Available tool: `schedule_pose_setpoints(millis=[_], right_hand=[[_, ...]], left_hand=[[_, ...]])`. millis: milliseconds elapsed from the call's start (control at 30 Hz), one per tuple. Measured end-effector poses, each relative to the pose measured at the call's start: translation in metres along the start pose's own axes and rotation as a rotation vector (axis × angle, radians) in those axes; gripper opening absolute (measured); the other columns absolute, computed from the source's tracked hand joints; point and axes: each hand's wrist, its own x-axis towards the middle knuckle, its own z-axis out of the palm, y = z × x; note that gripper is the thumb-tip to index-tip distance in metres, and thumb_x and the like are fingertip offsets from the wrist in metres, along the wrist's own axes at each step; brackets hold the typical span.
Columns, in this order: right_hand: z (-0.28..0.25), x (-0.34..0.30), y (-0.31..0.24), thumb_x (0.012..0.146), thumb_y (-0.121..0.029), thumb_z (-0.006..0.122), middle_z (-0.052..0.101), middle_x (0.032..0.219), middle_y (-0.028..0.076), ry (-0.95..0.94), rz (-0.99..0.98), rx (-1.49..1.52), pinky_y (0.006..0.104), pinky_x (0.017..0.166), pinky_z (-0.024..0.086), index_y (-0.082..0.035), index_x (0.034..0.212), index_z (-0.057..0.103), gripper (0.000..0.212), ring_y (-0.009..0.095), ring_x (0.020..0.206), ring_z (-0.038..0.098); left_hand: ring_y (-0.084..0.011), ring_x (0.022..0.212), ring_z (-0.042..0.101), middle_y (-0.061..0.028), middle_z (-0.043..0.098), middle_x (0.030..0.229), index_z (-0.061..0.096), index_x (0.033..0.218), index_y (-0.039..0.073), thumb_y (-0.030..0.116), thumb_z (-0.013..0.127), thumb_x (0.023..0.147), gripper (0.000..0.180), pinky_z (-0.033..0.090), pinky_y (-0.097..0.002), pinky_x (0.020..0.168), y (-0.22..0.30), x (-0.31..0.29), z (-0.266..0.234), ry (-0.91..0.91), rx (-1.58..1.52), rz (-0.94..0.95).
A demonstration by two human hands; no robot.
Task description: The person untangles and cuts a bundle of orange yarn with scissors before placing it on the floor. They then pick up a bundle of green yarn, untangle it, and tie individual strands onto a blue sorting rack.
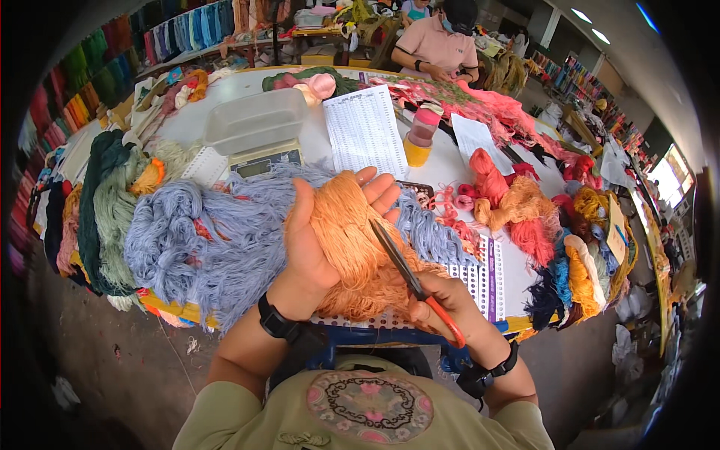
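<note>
My left hand (309,251) was spread palm-up beneath an orange yarn skein (343,225); my right hand (451,301) gripped red-handled scissors (403,264) angled over its strands.

Bright, soft light covers the tabletop (315,141), while the floor (142,375) looks dimmer. The window (670,177) at right glares nearly white; ceiling lights (601,36) shine above. The orange yarn (341,229) is fairly crisp, the background softer, with curved edges and black corners.
</note>
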Motion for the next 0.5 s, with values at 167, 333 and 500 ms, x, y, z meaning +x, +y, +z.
schedule_pose_setpoints(millis=[167, 333, 500], right_hand=[[-0.004, 0.001, 0.004, 0.088, -0.041, 0.068, 0.056, 0.066, 0.001, -0.014, 0.033, -0.063, 0.024, 0.059, 0.044, -0.001, 0.109, 0.063, 0.045, 0.007, 0.063, 0.055], [0.0, 0.006, 0.01, 0.087, -0.04, 0.07, 0.051, 0.066, -0.002, 0.027, -0.055, 0.025, 0.0202, 0.048, 0.036, 0.005, 0.118, 0.056, 0.056, 0.005, 0.054, 0.046], [-0.004, 0.0, 0.006, 0.086, -0.041, 0.071, 0.052, 0.065, -0.002, 0.175, -0.028, 0.104, 0.0193, 0.047, 0.036, 0.004, 0.118, 0.056, 0.058, 0.005, 0.053, 0.048]], left_hand=[[-0.0322, 0.131, 0.044, -0.0194, 0.048, 0.138, 0.035, 0.141, -0.003, 0.07, 0.033, 0.091, 0.088, 0.033, -0.0481, 0.11, -0.005, 0.001, -0.001, 0.014, 0.011, -0.024], [-0.0338, 0.131, 0.044, -0.0211, 0.047, 0.139, 0.034, 0.141, -0.003, 0.069, 0.034, 0.091, 0.088, 0.033, -0.0488, 0.11, -0.013, -0.002, 0.0, 0.025, 0.019, -0.072], [-0.0348, 0.131, 0.043, -0.0219, 0.045, 0.14, 0.034, 0.141, -0.003, 0.068, 0.036, 0.092, 0.086, 0.033, -0.0495, 0.11, -0.017, -0.002, -0.001, 0.079, 0.077, -0.073]])
